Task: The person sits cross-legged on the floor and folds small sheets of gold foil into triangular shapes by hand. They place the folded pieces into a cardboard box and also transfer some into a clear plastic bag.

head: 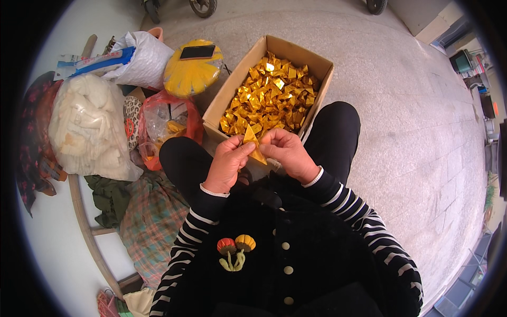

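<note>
A pointed piece of folded gold foil paper [251, 136] is pinched between my two hands, above the near edge of a cardboard box. My left hand [229, 163] grips its left side with thumb and fingers. At its right side, the thumb and index finger of my right hand [288, 153] close on the folded edge. Many folded gold foil paper pieces [273, 95] fill much of the cardboard box [229, 89], which stands on the floor just beyond my hands and between my knees.
Left of the box, a red plastic bag [194, 119] holds gold paper, and a phone [197, 52] lies on a round yellow taped object [192, 77]. Farther left are a stuffed clear bag [89, 126], a white woven sack [148, 57] and plaid cloth [152, 222]. Wheels stand beyond.
</note>
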Available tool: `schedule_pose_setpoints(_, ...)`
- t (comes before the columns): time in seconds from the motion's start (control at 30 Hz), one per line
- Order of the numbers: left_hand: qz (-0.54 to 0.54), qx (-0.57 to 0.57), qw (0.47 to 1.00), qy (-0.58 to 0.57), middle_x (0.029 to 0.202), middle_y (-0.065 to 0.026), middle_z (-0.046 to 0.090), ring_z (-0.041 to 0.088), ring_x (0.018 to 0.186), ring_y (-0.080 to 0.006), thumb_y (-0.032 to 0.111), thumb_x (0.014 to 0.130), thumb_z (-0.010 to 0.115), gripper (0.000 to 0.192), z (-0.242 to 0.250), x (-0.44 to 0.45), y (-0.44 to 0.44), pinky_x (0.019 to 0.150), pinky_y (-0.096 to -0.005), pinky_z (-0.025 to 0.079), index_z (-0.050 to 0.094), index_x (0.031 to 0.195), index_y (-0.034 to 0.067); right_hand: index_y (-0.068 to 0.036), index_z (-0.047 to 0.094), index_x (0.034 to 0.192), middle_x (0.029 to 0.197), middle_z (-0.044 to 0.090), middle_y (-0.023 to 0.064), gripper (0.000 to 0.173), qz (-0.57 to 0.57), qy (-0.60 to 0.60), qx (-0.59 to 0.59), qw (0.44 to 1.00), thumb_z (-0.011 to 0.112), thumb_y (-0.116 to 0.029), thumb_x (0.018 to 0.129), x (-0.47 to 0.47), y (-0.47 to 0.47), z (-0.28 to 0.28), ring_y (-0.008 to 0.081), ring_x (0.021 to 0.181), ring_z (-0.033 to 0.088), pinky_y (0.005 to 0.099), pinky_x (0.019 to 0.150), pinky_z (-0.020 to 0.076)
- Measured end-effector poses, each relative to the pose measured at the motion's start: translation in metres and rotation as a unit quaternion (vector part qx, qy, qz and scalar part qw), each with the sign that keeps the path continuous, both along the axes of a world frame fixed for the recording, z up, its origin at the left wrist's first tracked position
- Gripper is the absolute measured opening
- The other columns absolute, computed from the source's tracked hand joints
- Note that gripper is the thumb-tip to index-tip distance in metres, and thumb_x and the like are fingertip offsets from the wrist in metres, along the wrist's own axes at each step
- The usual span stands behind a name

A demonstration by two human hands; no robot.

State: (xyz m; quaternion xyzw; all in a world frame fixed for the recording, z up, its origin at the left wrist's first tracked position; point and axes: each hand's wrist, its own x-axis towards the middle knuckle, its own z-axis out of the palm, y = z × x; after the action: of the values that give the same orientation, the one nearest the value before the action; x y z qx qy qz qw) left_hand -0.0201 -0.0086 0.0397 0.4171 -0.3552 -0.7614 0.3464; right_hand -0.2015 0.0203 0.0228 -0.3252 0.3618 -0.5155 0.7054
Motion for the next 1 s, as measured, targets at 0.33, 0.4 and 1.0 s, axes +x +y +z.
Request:
schedule_pose_setpoints(0.33,-0.052,0.032,0.997,0.053,0.078,0.0030,0.058,0.040,0.057,-0.0016,0.011,0.090,0.064,0.009,0.003,0.002,0.001,0.052,-0.0148,0.031,0.062,0.095,0.004,-0.002,0.061,0.091,0.084,0.063,0.0031,0.009,0.082,-0.106,0.042,0.990,0.065,0.001,0.085,-0.009,-0.002,0.000,0.0121,0.073,0.062,0.0234,0.071,0.0505)
schedule_pose_setpoints(0.4,-0.050,0.045,0.996,0.059,0.078,0.0024,0.059,0.040,0.056,-0.0015,0.011,0.090,0.064,0.010,0.003,0.003,0.001,0.051,-0.0148,0.032,0.062,0.096,0.004,-0.003,0.061,0.090,0.084,0.063,0.0032,0.008,0.078,-0.101,0.042,0.991,0.066,0.000,0.085,-0.008,-0.002,-0.001,0.0120,0.072,0.061,0.0232,0.070,0.0498)
schedule_pose_setpoints(1.0,-0.054,0.071,0.987,0.135,0.079,0.0015,0.057,0.043,0.053,-0.0026,0.017,0.087,0.067,0.022,0.012,0.004,0.001,0.048,-0.0151,0.033,0.058,0.103,0.005,-0.003,0.066,0.094,0.089,0.066,0.0019,0.011,0.124,-0.138,0.089,0.979,0.062,0.002,0.085,-0.013,-0.001,0.001,0.0116,0.080,0.062,0.0238,0.078,0.0496)
